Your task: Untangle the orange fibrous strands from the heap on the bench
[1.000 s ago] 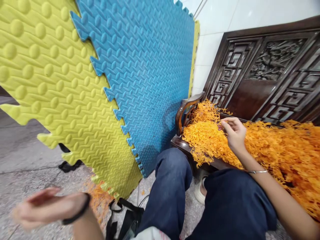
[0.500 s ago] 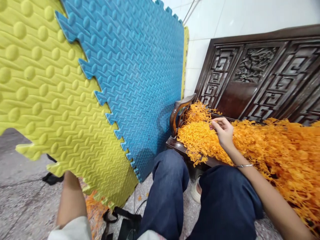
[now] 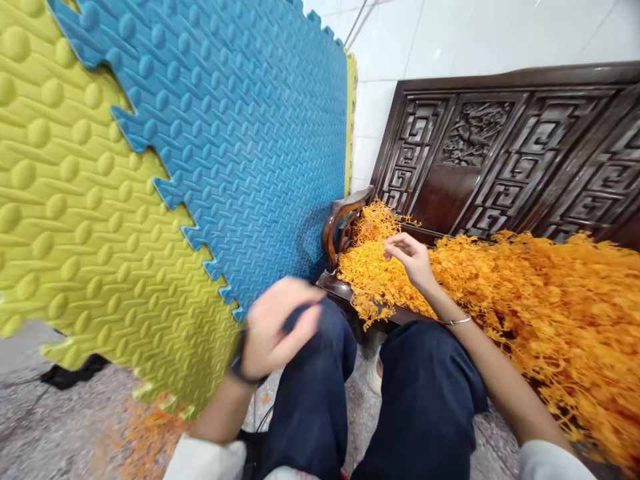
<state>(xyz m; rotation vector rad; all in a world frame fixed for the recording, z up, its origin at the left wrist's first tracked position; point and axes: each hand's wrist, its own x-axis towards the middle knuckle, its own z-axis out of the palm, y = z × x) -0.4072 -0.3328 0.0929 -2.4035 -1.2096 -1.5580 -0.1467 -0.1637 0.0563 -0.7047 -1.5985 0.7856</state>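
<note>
My right hand (image 3: 413, 260) is pinched shut on a thin bit of the orange strings (image 3: 525, 293). I use just my fingertips, because the strings are skinny and all tangled, and I think a big grab would pull up too many. The big fluffy pile lies on the wooden couch (image 3: 475, 173), under my right hand and far out to its right, so I can reach it from where I sit. My left hand (image 3: 275, 327) is up over my knee (image 3: 320, 373), well apart from the pile. It is blurry, with curled fingers, and I cannot tell if it holds anything. Just to its left a blue mat (image 3: 250, 147) and a yellow mat (image 3: 75, 220) stand up, hooked together. Below it, orange bits (image 3: 150, 433) lie on the floor (image 3: 50, 427).
</note>
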